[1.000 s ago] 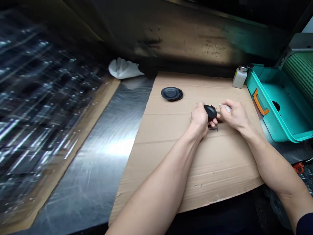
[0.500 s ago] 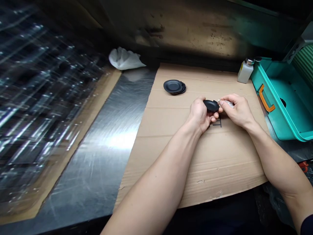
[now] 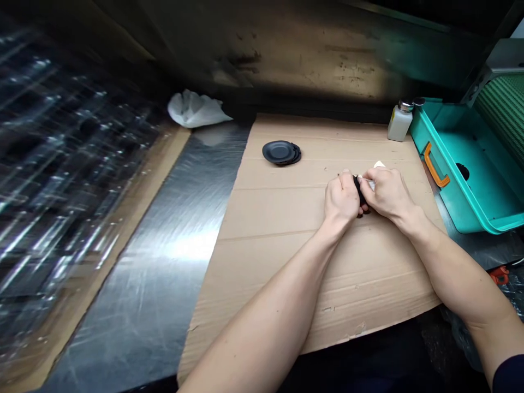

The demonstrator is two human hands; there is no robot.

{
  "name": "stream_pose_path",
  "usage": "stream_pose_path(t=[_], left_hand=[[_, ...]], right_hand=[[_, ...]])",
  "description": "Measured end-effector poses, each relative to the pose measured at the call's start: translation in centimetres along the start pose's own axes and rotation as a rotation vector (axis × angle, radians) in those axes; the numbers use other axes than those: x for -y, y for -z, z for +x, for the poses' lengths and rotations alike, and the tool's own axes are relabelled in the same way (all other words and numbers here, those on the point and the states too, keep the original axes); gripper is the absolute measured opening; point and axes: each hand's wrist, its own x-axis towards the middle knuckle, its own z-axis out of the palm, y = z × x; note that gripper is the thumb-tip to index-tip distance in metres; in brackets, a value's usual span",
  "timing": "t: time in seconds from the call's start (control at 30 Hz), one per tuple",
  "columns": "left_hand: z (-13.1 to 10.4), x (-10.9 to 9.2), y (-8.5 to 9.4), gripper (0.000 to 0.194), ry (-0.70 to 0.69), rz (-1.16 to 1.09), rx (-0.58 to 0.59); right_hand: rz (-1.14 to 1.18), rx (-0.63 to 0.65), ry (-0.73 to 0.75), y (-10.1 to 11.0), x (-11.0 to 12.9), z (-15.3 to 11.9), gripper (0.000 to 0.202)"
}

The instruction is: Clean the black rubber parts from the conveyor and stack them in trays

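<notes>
My left hand is closed round a black round part, most of which its fingers hide. Pressed against the same part, my right hand pinches a white cloth, of which a corner shows above the knuckles. Both hands touch over the cardboard sheet. Up and to the left of them, a small stack of black oval parts lies on the cardboard.
A teal bin with an orange handle stands at the right, beside a white bottle. Crumpled white material lies at the back left. Blurred clear-wrapped items fill the left side.
My left hand has turned and wrapped over the black part, tipping it from nearly flat to steep. My right hand has moved closer. The view has shifted slightly.
</notes>
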Motion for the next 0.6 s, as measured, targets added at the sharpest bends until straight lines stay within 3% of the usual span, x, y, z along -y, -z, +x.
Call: stream_pose_path(t=[0.23,0.6], left_hand=[[-0.2,-0.1,0.0,0.057,-0.090,0.144,-0.025],[0.1,0.4,0.4,0.051,-0.065,0.057,-0.048]], right_hand=[[-0.053,-0.016,0.089,-0.3,0.0,0.2,0.024],[0.033,-0.050,0.100,-1.4,-0.7,0.1,0.019]])
